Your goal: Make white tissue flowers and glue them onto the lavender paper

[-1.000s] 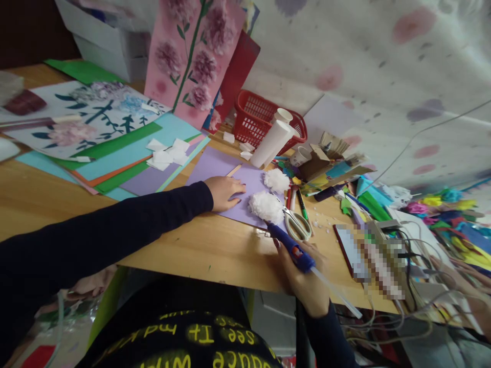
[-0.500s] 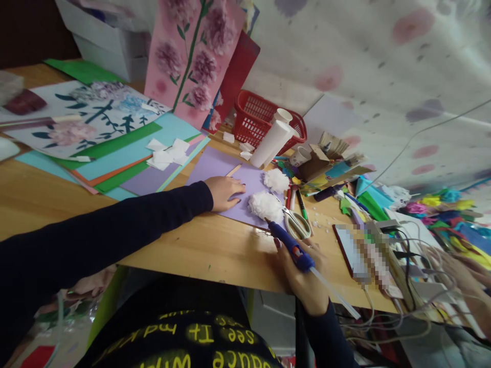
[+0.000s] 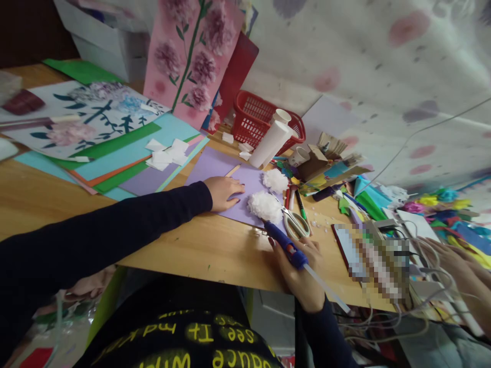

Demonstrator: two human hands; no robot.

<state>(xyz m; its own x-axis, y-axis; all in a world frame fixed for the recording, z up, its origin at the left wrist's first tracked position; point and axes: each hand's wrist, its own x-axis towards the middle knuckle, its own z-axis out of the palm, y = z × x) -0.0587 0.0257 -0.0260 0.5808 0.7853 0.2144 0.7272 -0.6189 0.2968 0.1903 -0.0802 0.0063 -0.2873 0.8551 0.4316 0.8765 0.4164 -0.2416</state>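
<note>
My left hand [image 3: 223,193] lies flat with its fingers stretched out on a purple sheet of paper [image 3: 209,163], beside a thin wooden stick [image 3: 232,170]. In my right hand [image 3: 303,273] is a blue glue gun [image 3: 286,244], a clear glue stick [image 3: 326,287] jutting from its rear. Its nozzle points at the near edge of a fluffy white paper flower [image 3: 264,206]; I cannot tell whether they touch. Behind that rests a second white flower [image 3: 275,181]. Scissors with pale handles [image 3: 297,225] lie just right of the flowers, their blades partly over the purple sheet.
White paper squares [image 3: 169,154] lie on stacked coloured sheets [image 3: 126,163] at left. A red basket [image 3: 249,115] and a white paper roll [image 3: 271,144] stand behind. To the right are a phone [image 3: 347,253], tangled cables [image 3: 441,276] and another person's hand [image 3: 447,260].
My right hand and the glue gun have shifted slightly left and down. The other person's hand at right has moved a little left. My left hand stays where it was.
</note>
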